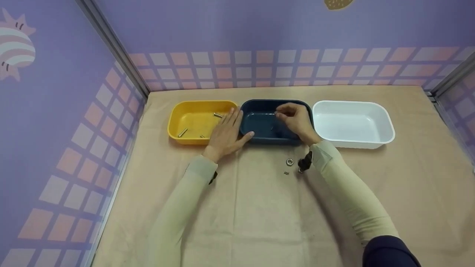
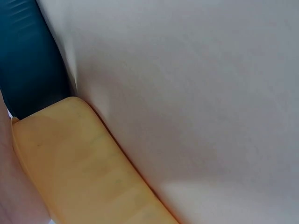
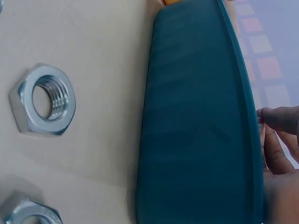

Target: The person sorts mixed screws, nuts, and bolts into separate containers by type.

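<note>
My left hand [image 1: 226,135] lies with fingers straight across the neighbouring rims of a yellow tray [image 1: 191,141] and a dark blue tray [image 1: 272,141]. Over the blue tray, my right hand [image 1: 297,120] has its thumb and fingertips drawn together. I cannot tell whether they pinch something small. In the right wrist view those fingertips [image 3: 261,113] show just past the blue tray's rim. A tiny dark piece [image 1: 272,128] shows inside that tray. Two steel hex nuts, one nearer the tray [image 3: 21,112], lie on the cloth, along with a small screw [image 1: 286,173].
Inside the yellow tray are several screws, including a long one [image 1: 182,132] at its left. A white tray [image 1: 354,144] stands right of the blue one. Behind the row rises a purple checked wall [image 1: 241,33]; a beige cloth [image 1: 267,222] covers the table.
</note>
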A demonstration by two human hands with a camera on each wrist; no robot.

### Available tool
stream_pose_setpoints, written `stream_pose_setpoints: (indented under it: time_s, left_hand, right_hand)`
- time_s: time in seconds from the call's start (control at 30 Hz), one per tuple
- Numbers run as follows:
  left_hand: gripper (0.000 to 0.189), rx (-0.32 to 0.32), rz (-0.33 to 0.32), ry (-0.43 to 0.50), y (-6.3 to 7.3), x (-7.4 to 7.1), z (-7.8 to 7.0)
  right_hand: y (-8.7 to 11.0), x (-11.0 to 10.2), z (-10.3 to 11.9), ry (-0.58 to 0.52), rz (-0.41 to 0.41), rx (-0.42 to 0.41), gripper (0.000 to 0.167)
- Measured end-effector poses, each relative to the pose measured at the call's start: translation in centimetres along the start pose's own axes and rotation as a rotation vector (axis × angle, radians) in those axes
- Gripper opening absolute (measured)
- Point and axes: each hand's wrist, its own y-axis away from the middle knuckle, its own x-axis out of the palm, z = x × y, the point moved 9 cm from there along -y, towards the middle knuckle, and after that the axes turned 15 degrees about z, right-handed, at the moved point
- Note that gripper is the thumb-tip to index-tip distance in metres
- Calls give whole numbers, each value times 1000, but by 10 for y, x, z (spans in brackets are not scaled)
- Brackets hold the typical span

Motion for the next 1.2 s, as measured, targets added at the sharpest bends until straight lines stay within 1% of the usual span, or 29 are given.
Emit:
stream_pose_setpoints:
  time_s: [0.13, 0.3, 0.4, 0.53, 0.6, 0.7, 0.93, 1.07, 1.2]
  left_hand:
    - [97, 3, -4, 15, 0, 0, 1]
    - [98, -2, 2, 12, -1, 2, 1]
    - [99, 0, 3, 8, -1, 2, 0]
    - [98, -9, 6, 1, -1, 2, 0]
    - [98, -17, 7, -2, -1, 2, 0]
    - [98, -19, 5, 3, -1, 2, 0]
    - [99, -21, 7, 9, -2, 3, 1]
    - [98, -11, -1, 9, -2, 2, 1]
    - [97, -3, 1, 6, -1, 1, 0]
  right_hand:
    - [0, 1, -1, 1, -1, 11, 23]
    - [2, -1, 1, 15, 9, 23, 23]
    - [5, -3, 2, 48, 18, 26, 22]
    - [11, -5, 7, 78, 25, 9, 21]
    - [13, -4, 10, 72, 35, -6, 21]
    - [20, -2, 13, 54, 53, -21, 20]
    - [41, 3, 22, 73, 102, -49, 18]
    - [54, 7, 27, 67, 130, -82, 17]
    - [67, 9, 28, 67, 146, -95, 15]
